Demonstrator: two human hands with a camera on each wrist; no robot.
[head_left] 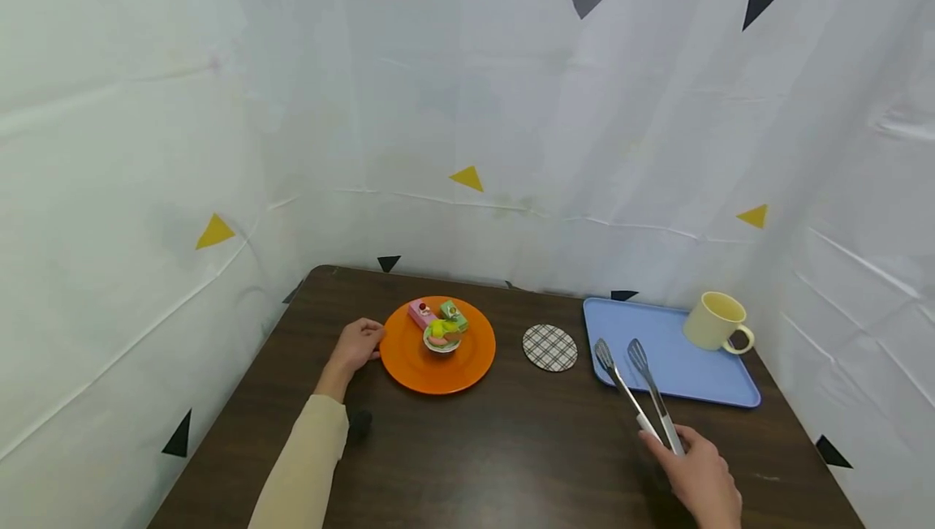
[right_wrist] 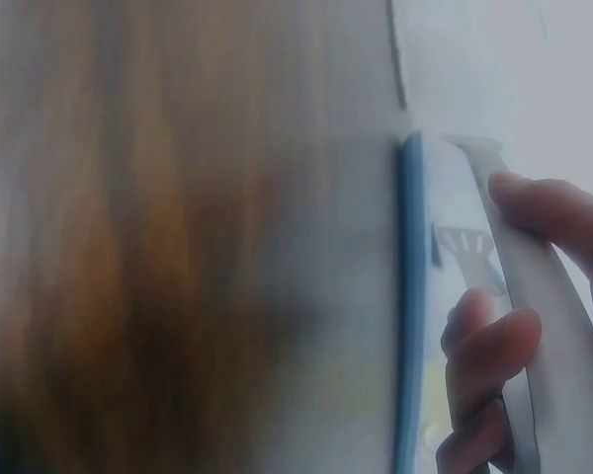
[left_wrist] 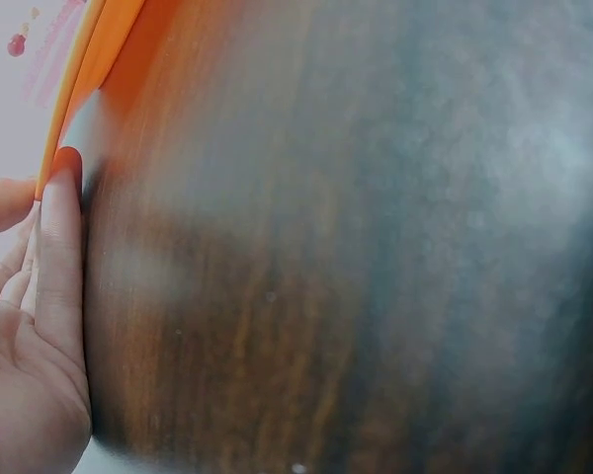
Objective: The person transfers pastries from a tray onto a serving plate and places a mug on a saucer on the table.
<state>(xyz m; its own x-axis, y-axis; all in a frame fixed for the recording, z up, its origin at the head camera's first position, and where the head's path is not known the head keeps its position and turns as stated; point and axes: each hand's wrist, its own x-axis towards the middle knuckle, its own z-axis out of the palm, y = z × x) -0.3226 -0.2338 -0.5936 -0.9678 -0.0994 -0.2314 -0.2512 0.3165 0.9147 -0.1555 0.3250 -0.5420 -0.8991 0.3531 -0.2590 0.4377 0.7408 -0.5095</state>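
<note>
Left hand point(head_left: 358, 346): thumb above and finger beneath, pinching the left edge of the orange plate point(head_left: 471, 363)
Plate position: left part of the worktop point(head_left: 467, 448), towards its far edge
On the plate: a pink block point(head_left: 422, 314) and a green block point(head_left: 454, 316) just beyond a small cup point(head_left: 441, 345) with colourful pieces in it
Right hand point(head_left: 703, 472): fingers and thumb curled round the handles of the tongs point(head_left: 661, 410)
Tongs: arms spread, nothing between the tips; long axis runs away from the right hand and leans left
Tong tips: over the left part of the blue tray point(head_left: 687, 381); whether they touch it is hard to tell, the right wrist view being washed out
Tongs to plate: plate lies left of the tips, well apart; the left hand is the nearer one, already touching it
In between: a checked coaster point(head_left: 550, 348), nearer the tray
Tray's right end: a yellow mug point(head_left: 706, 326), upright
</note>
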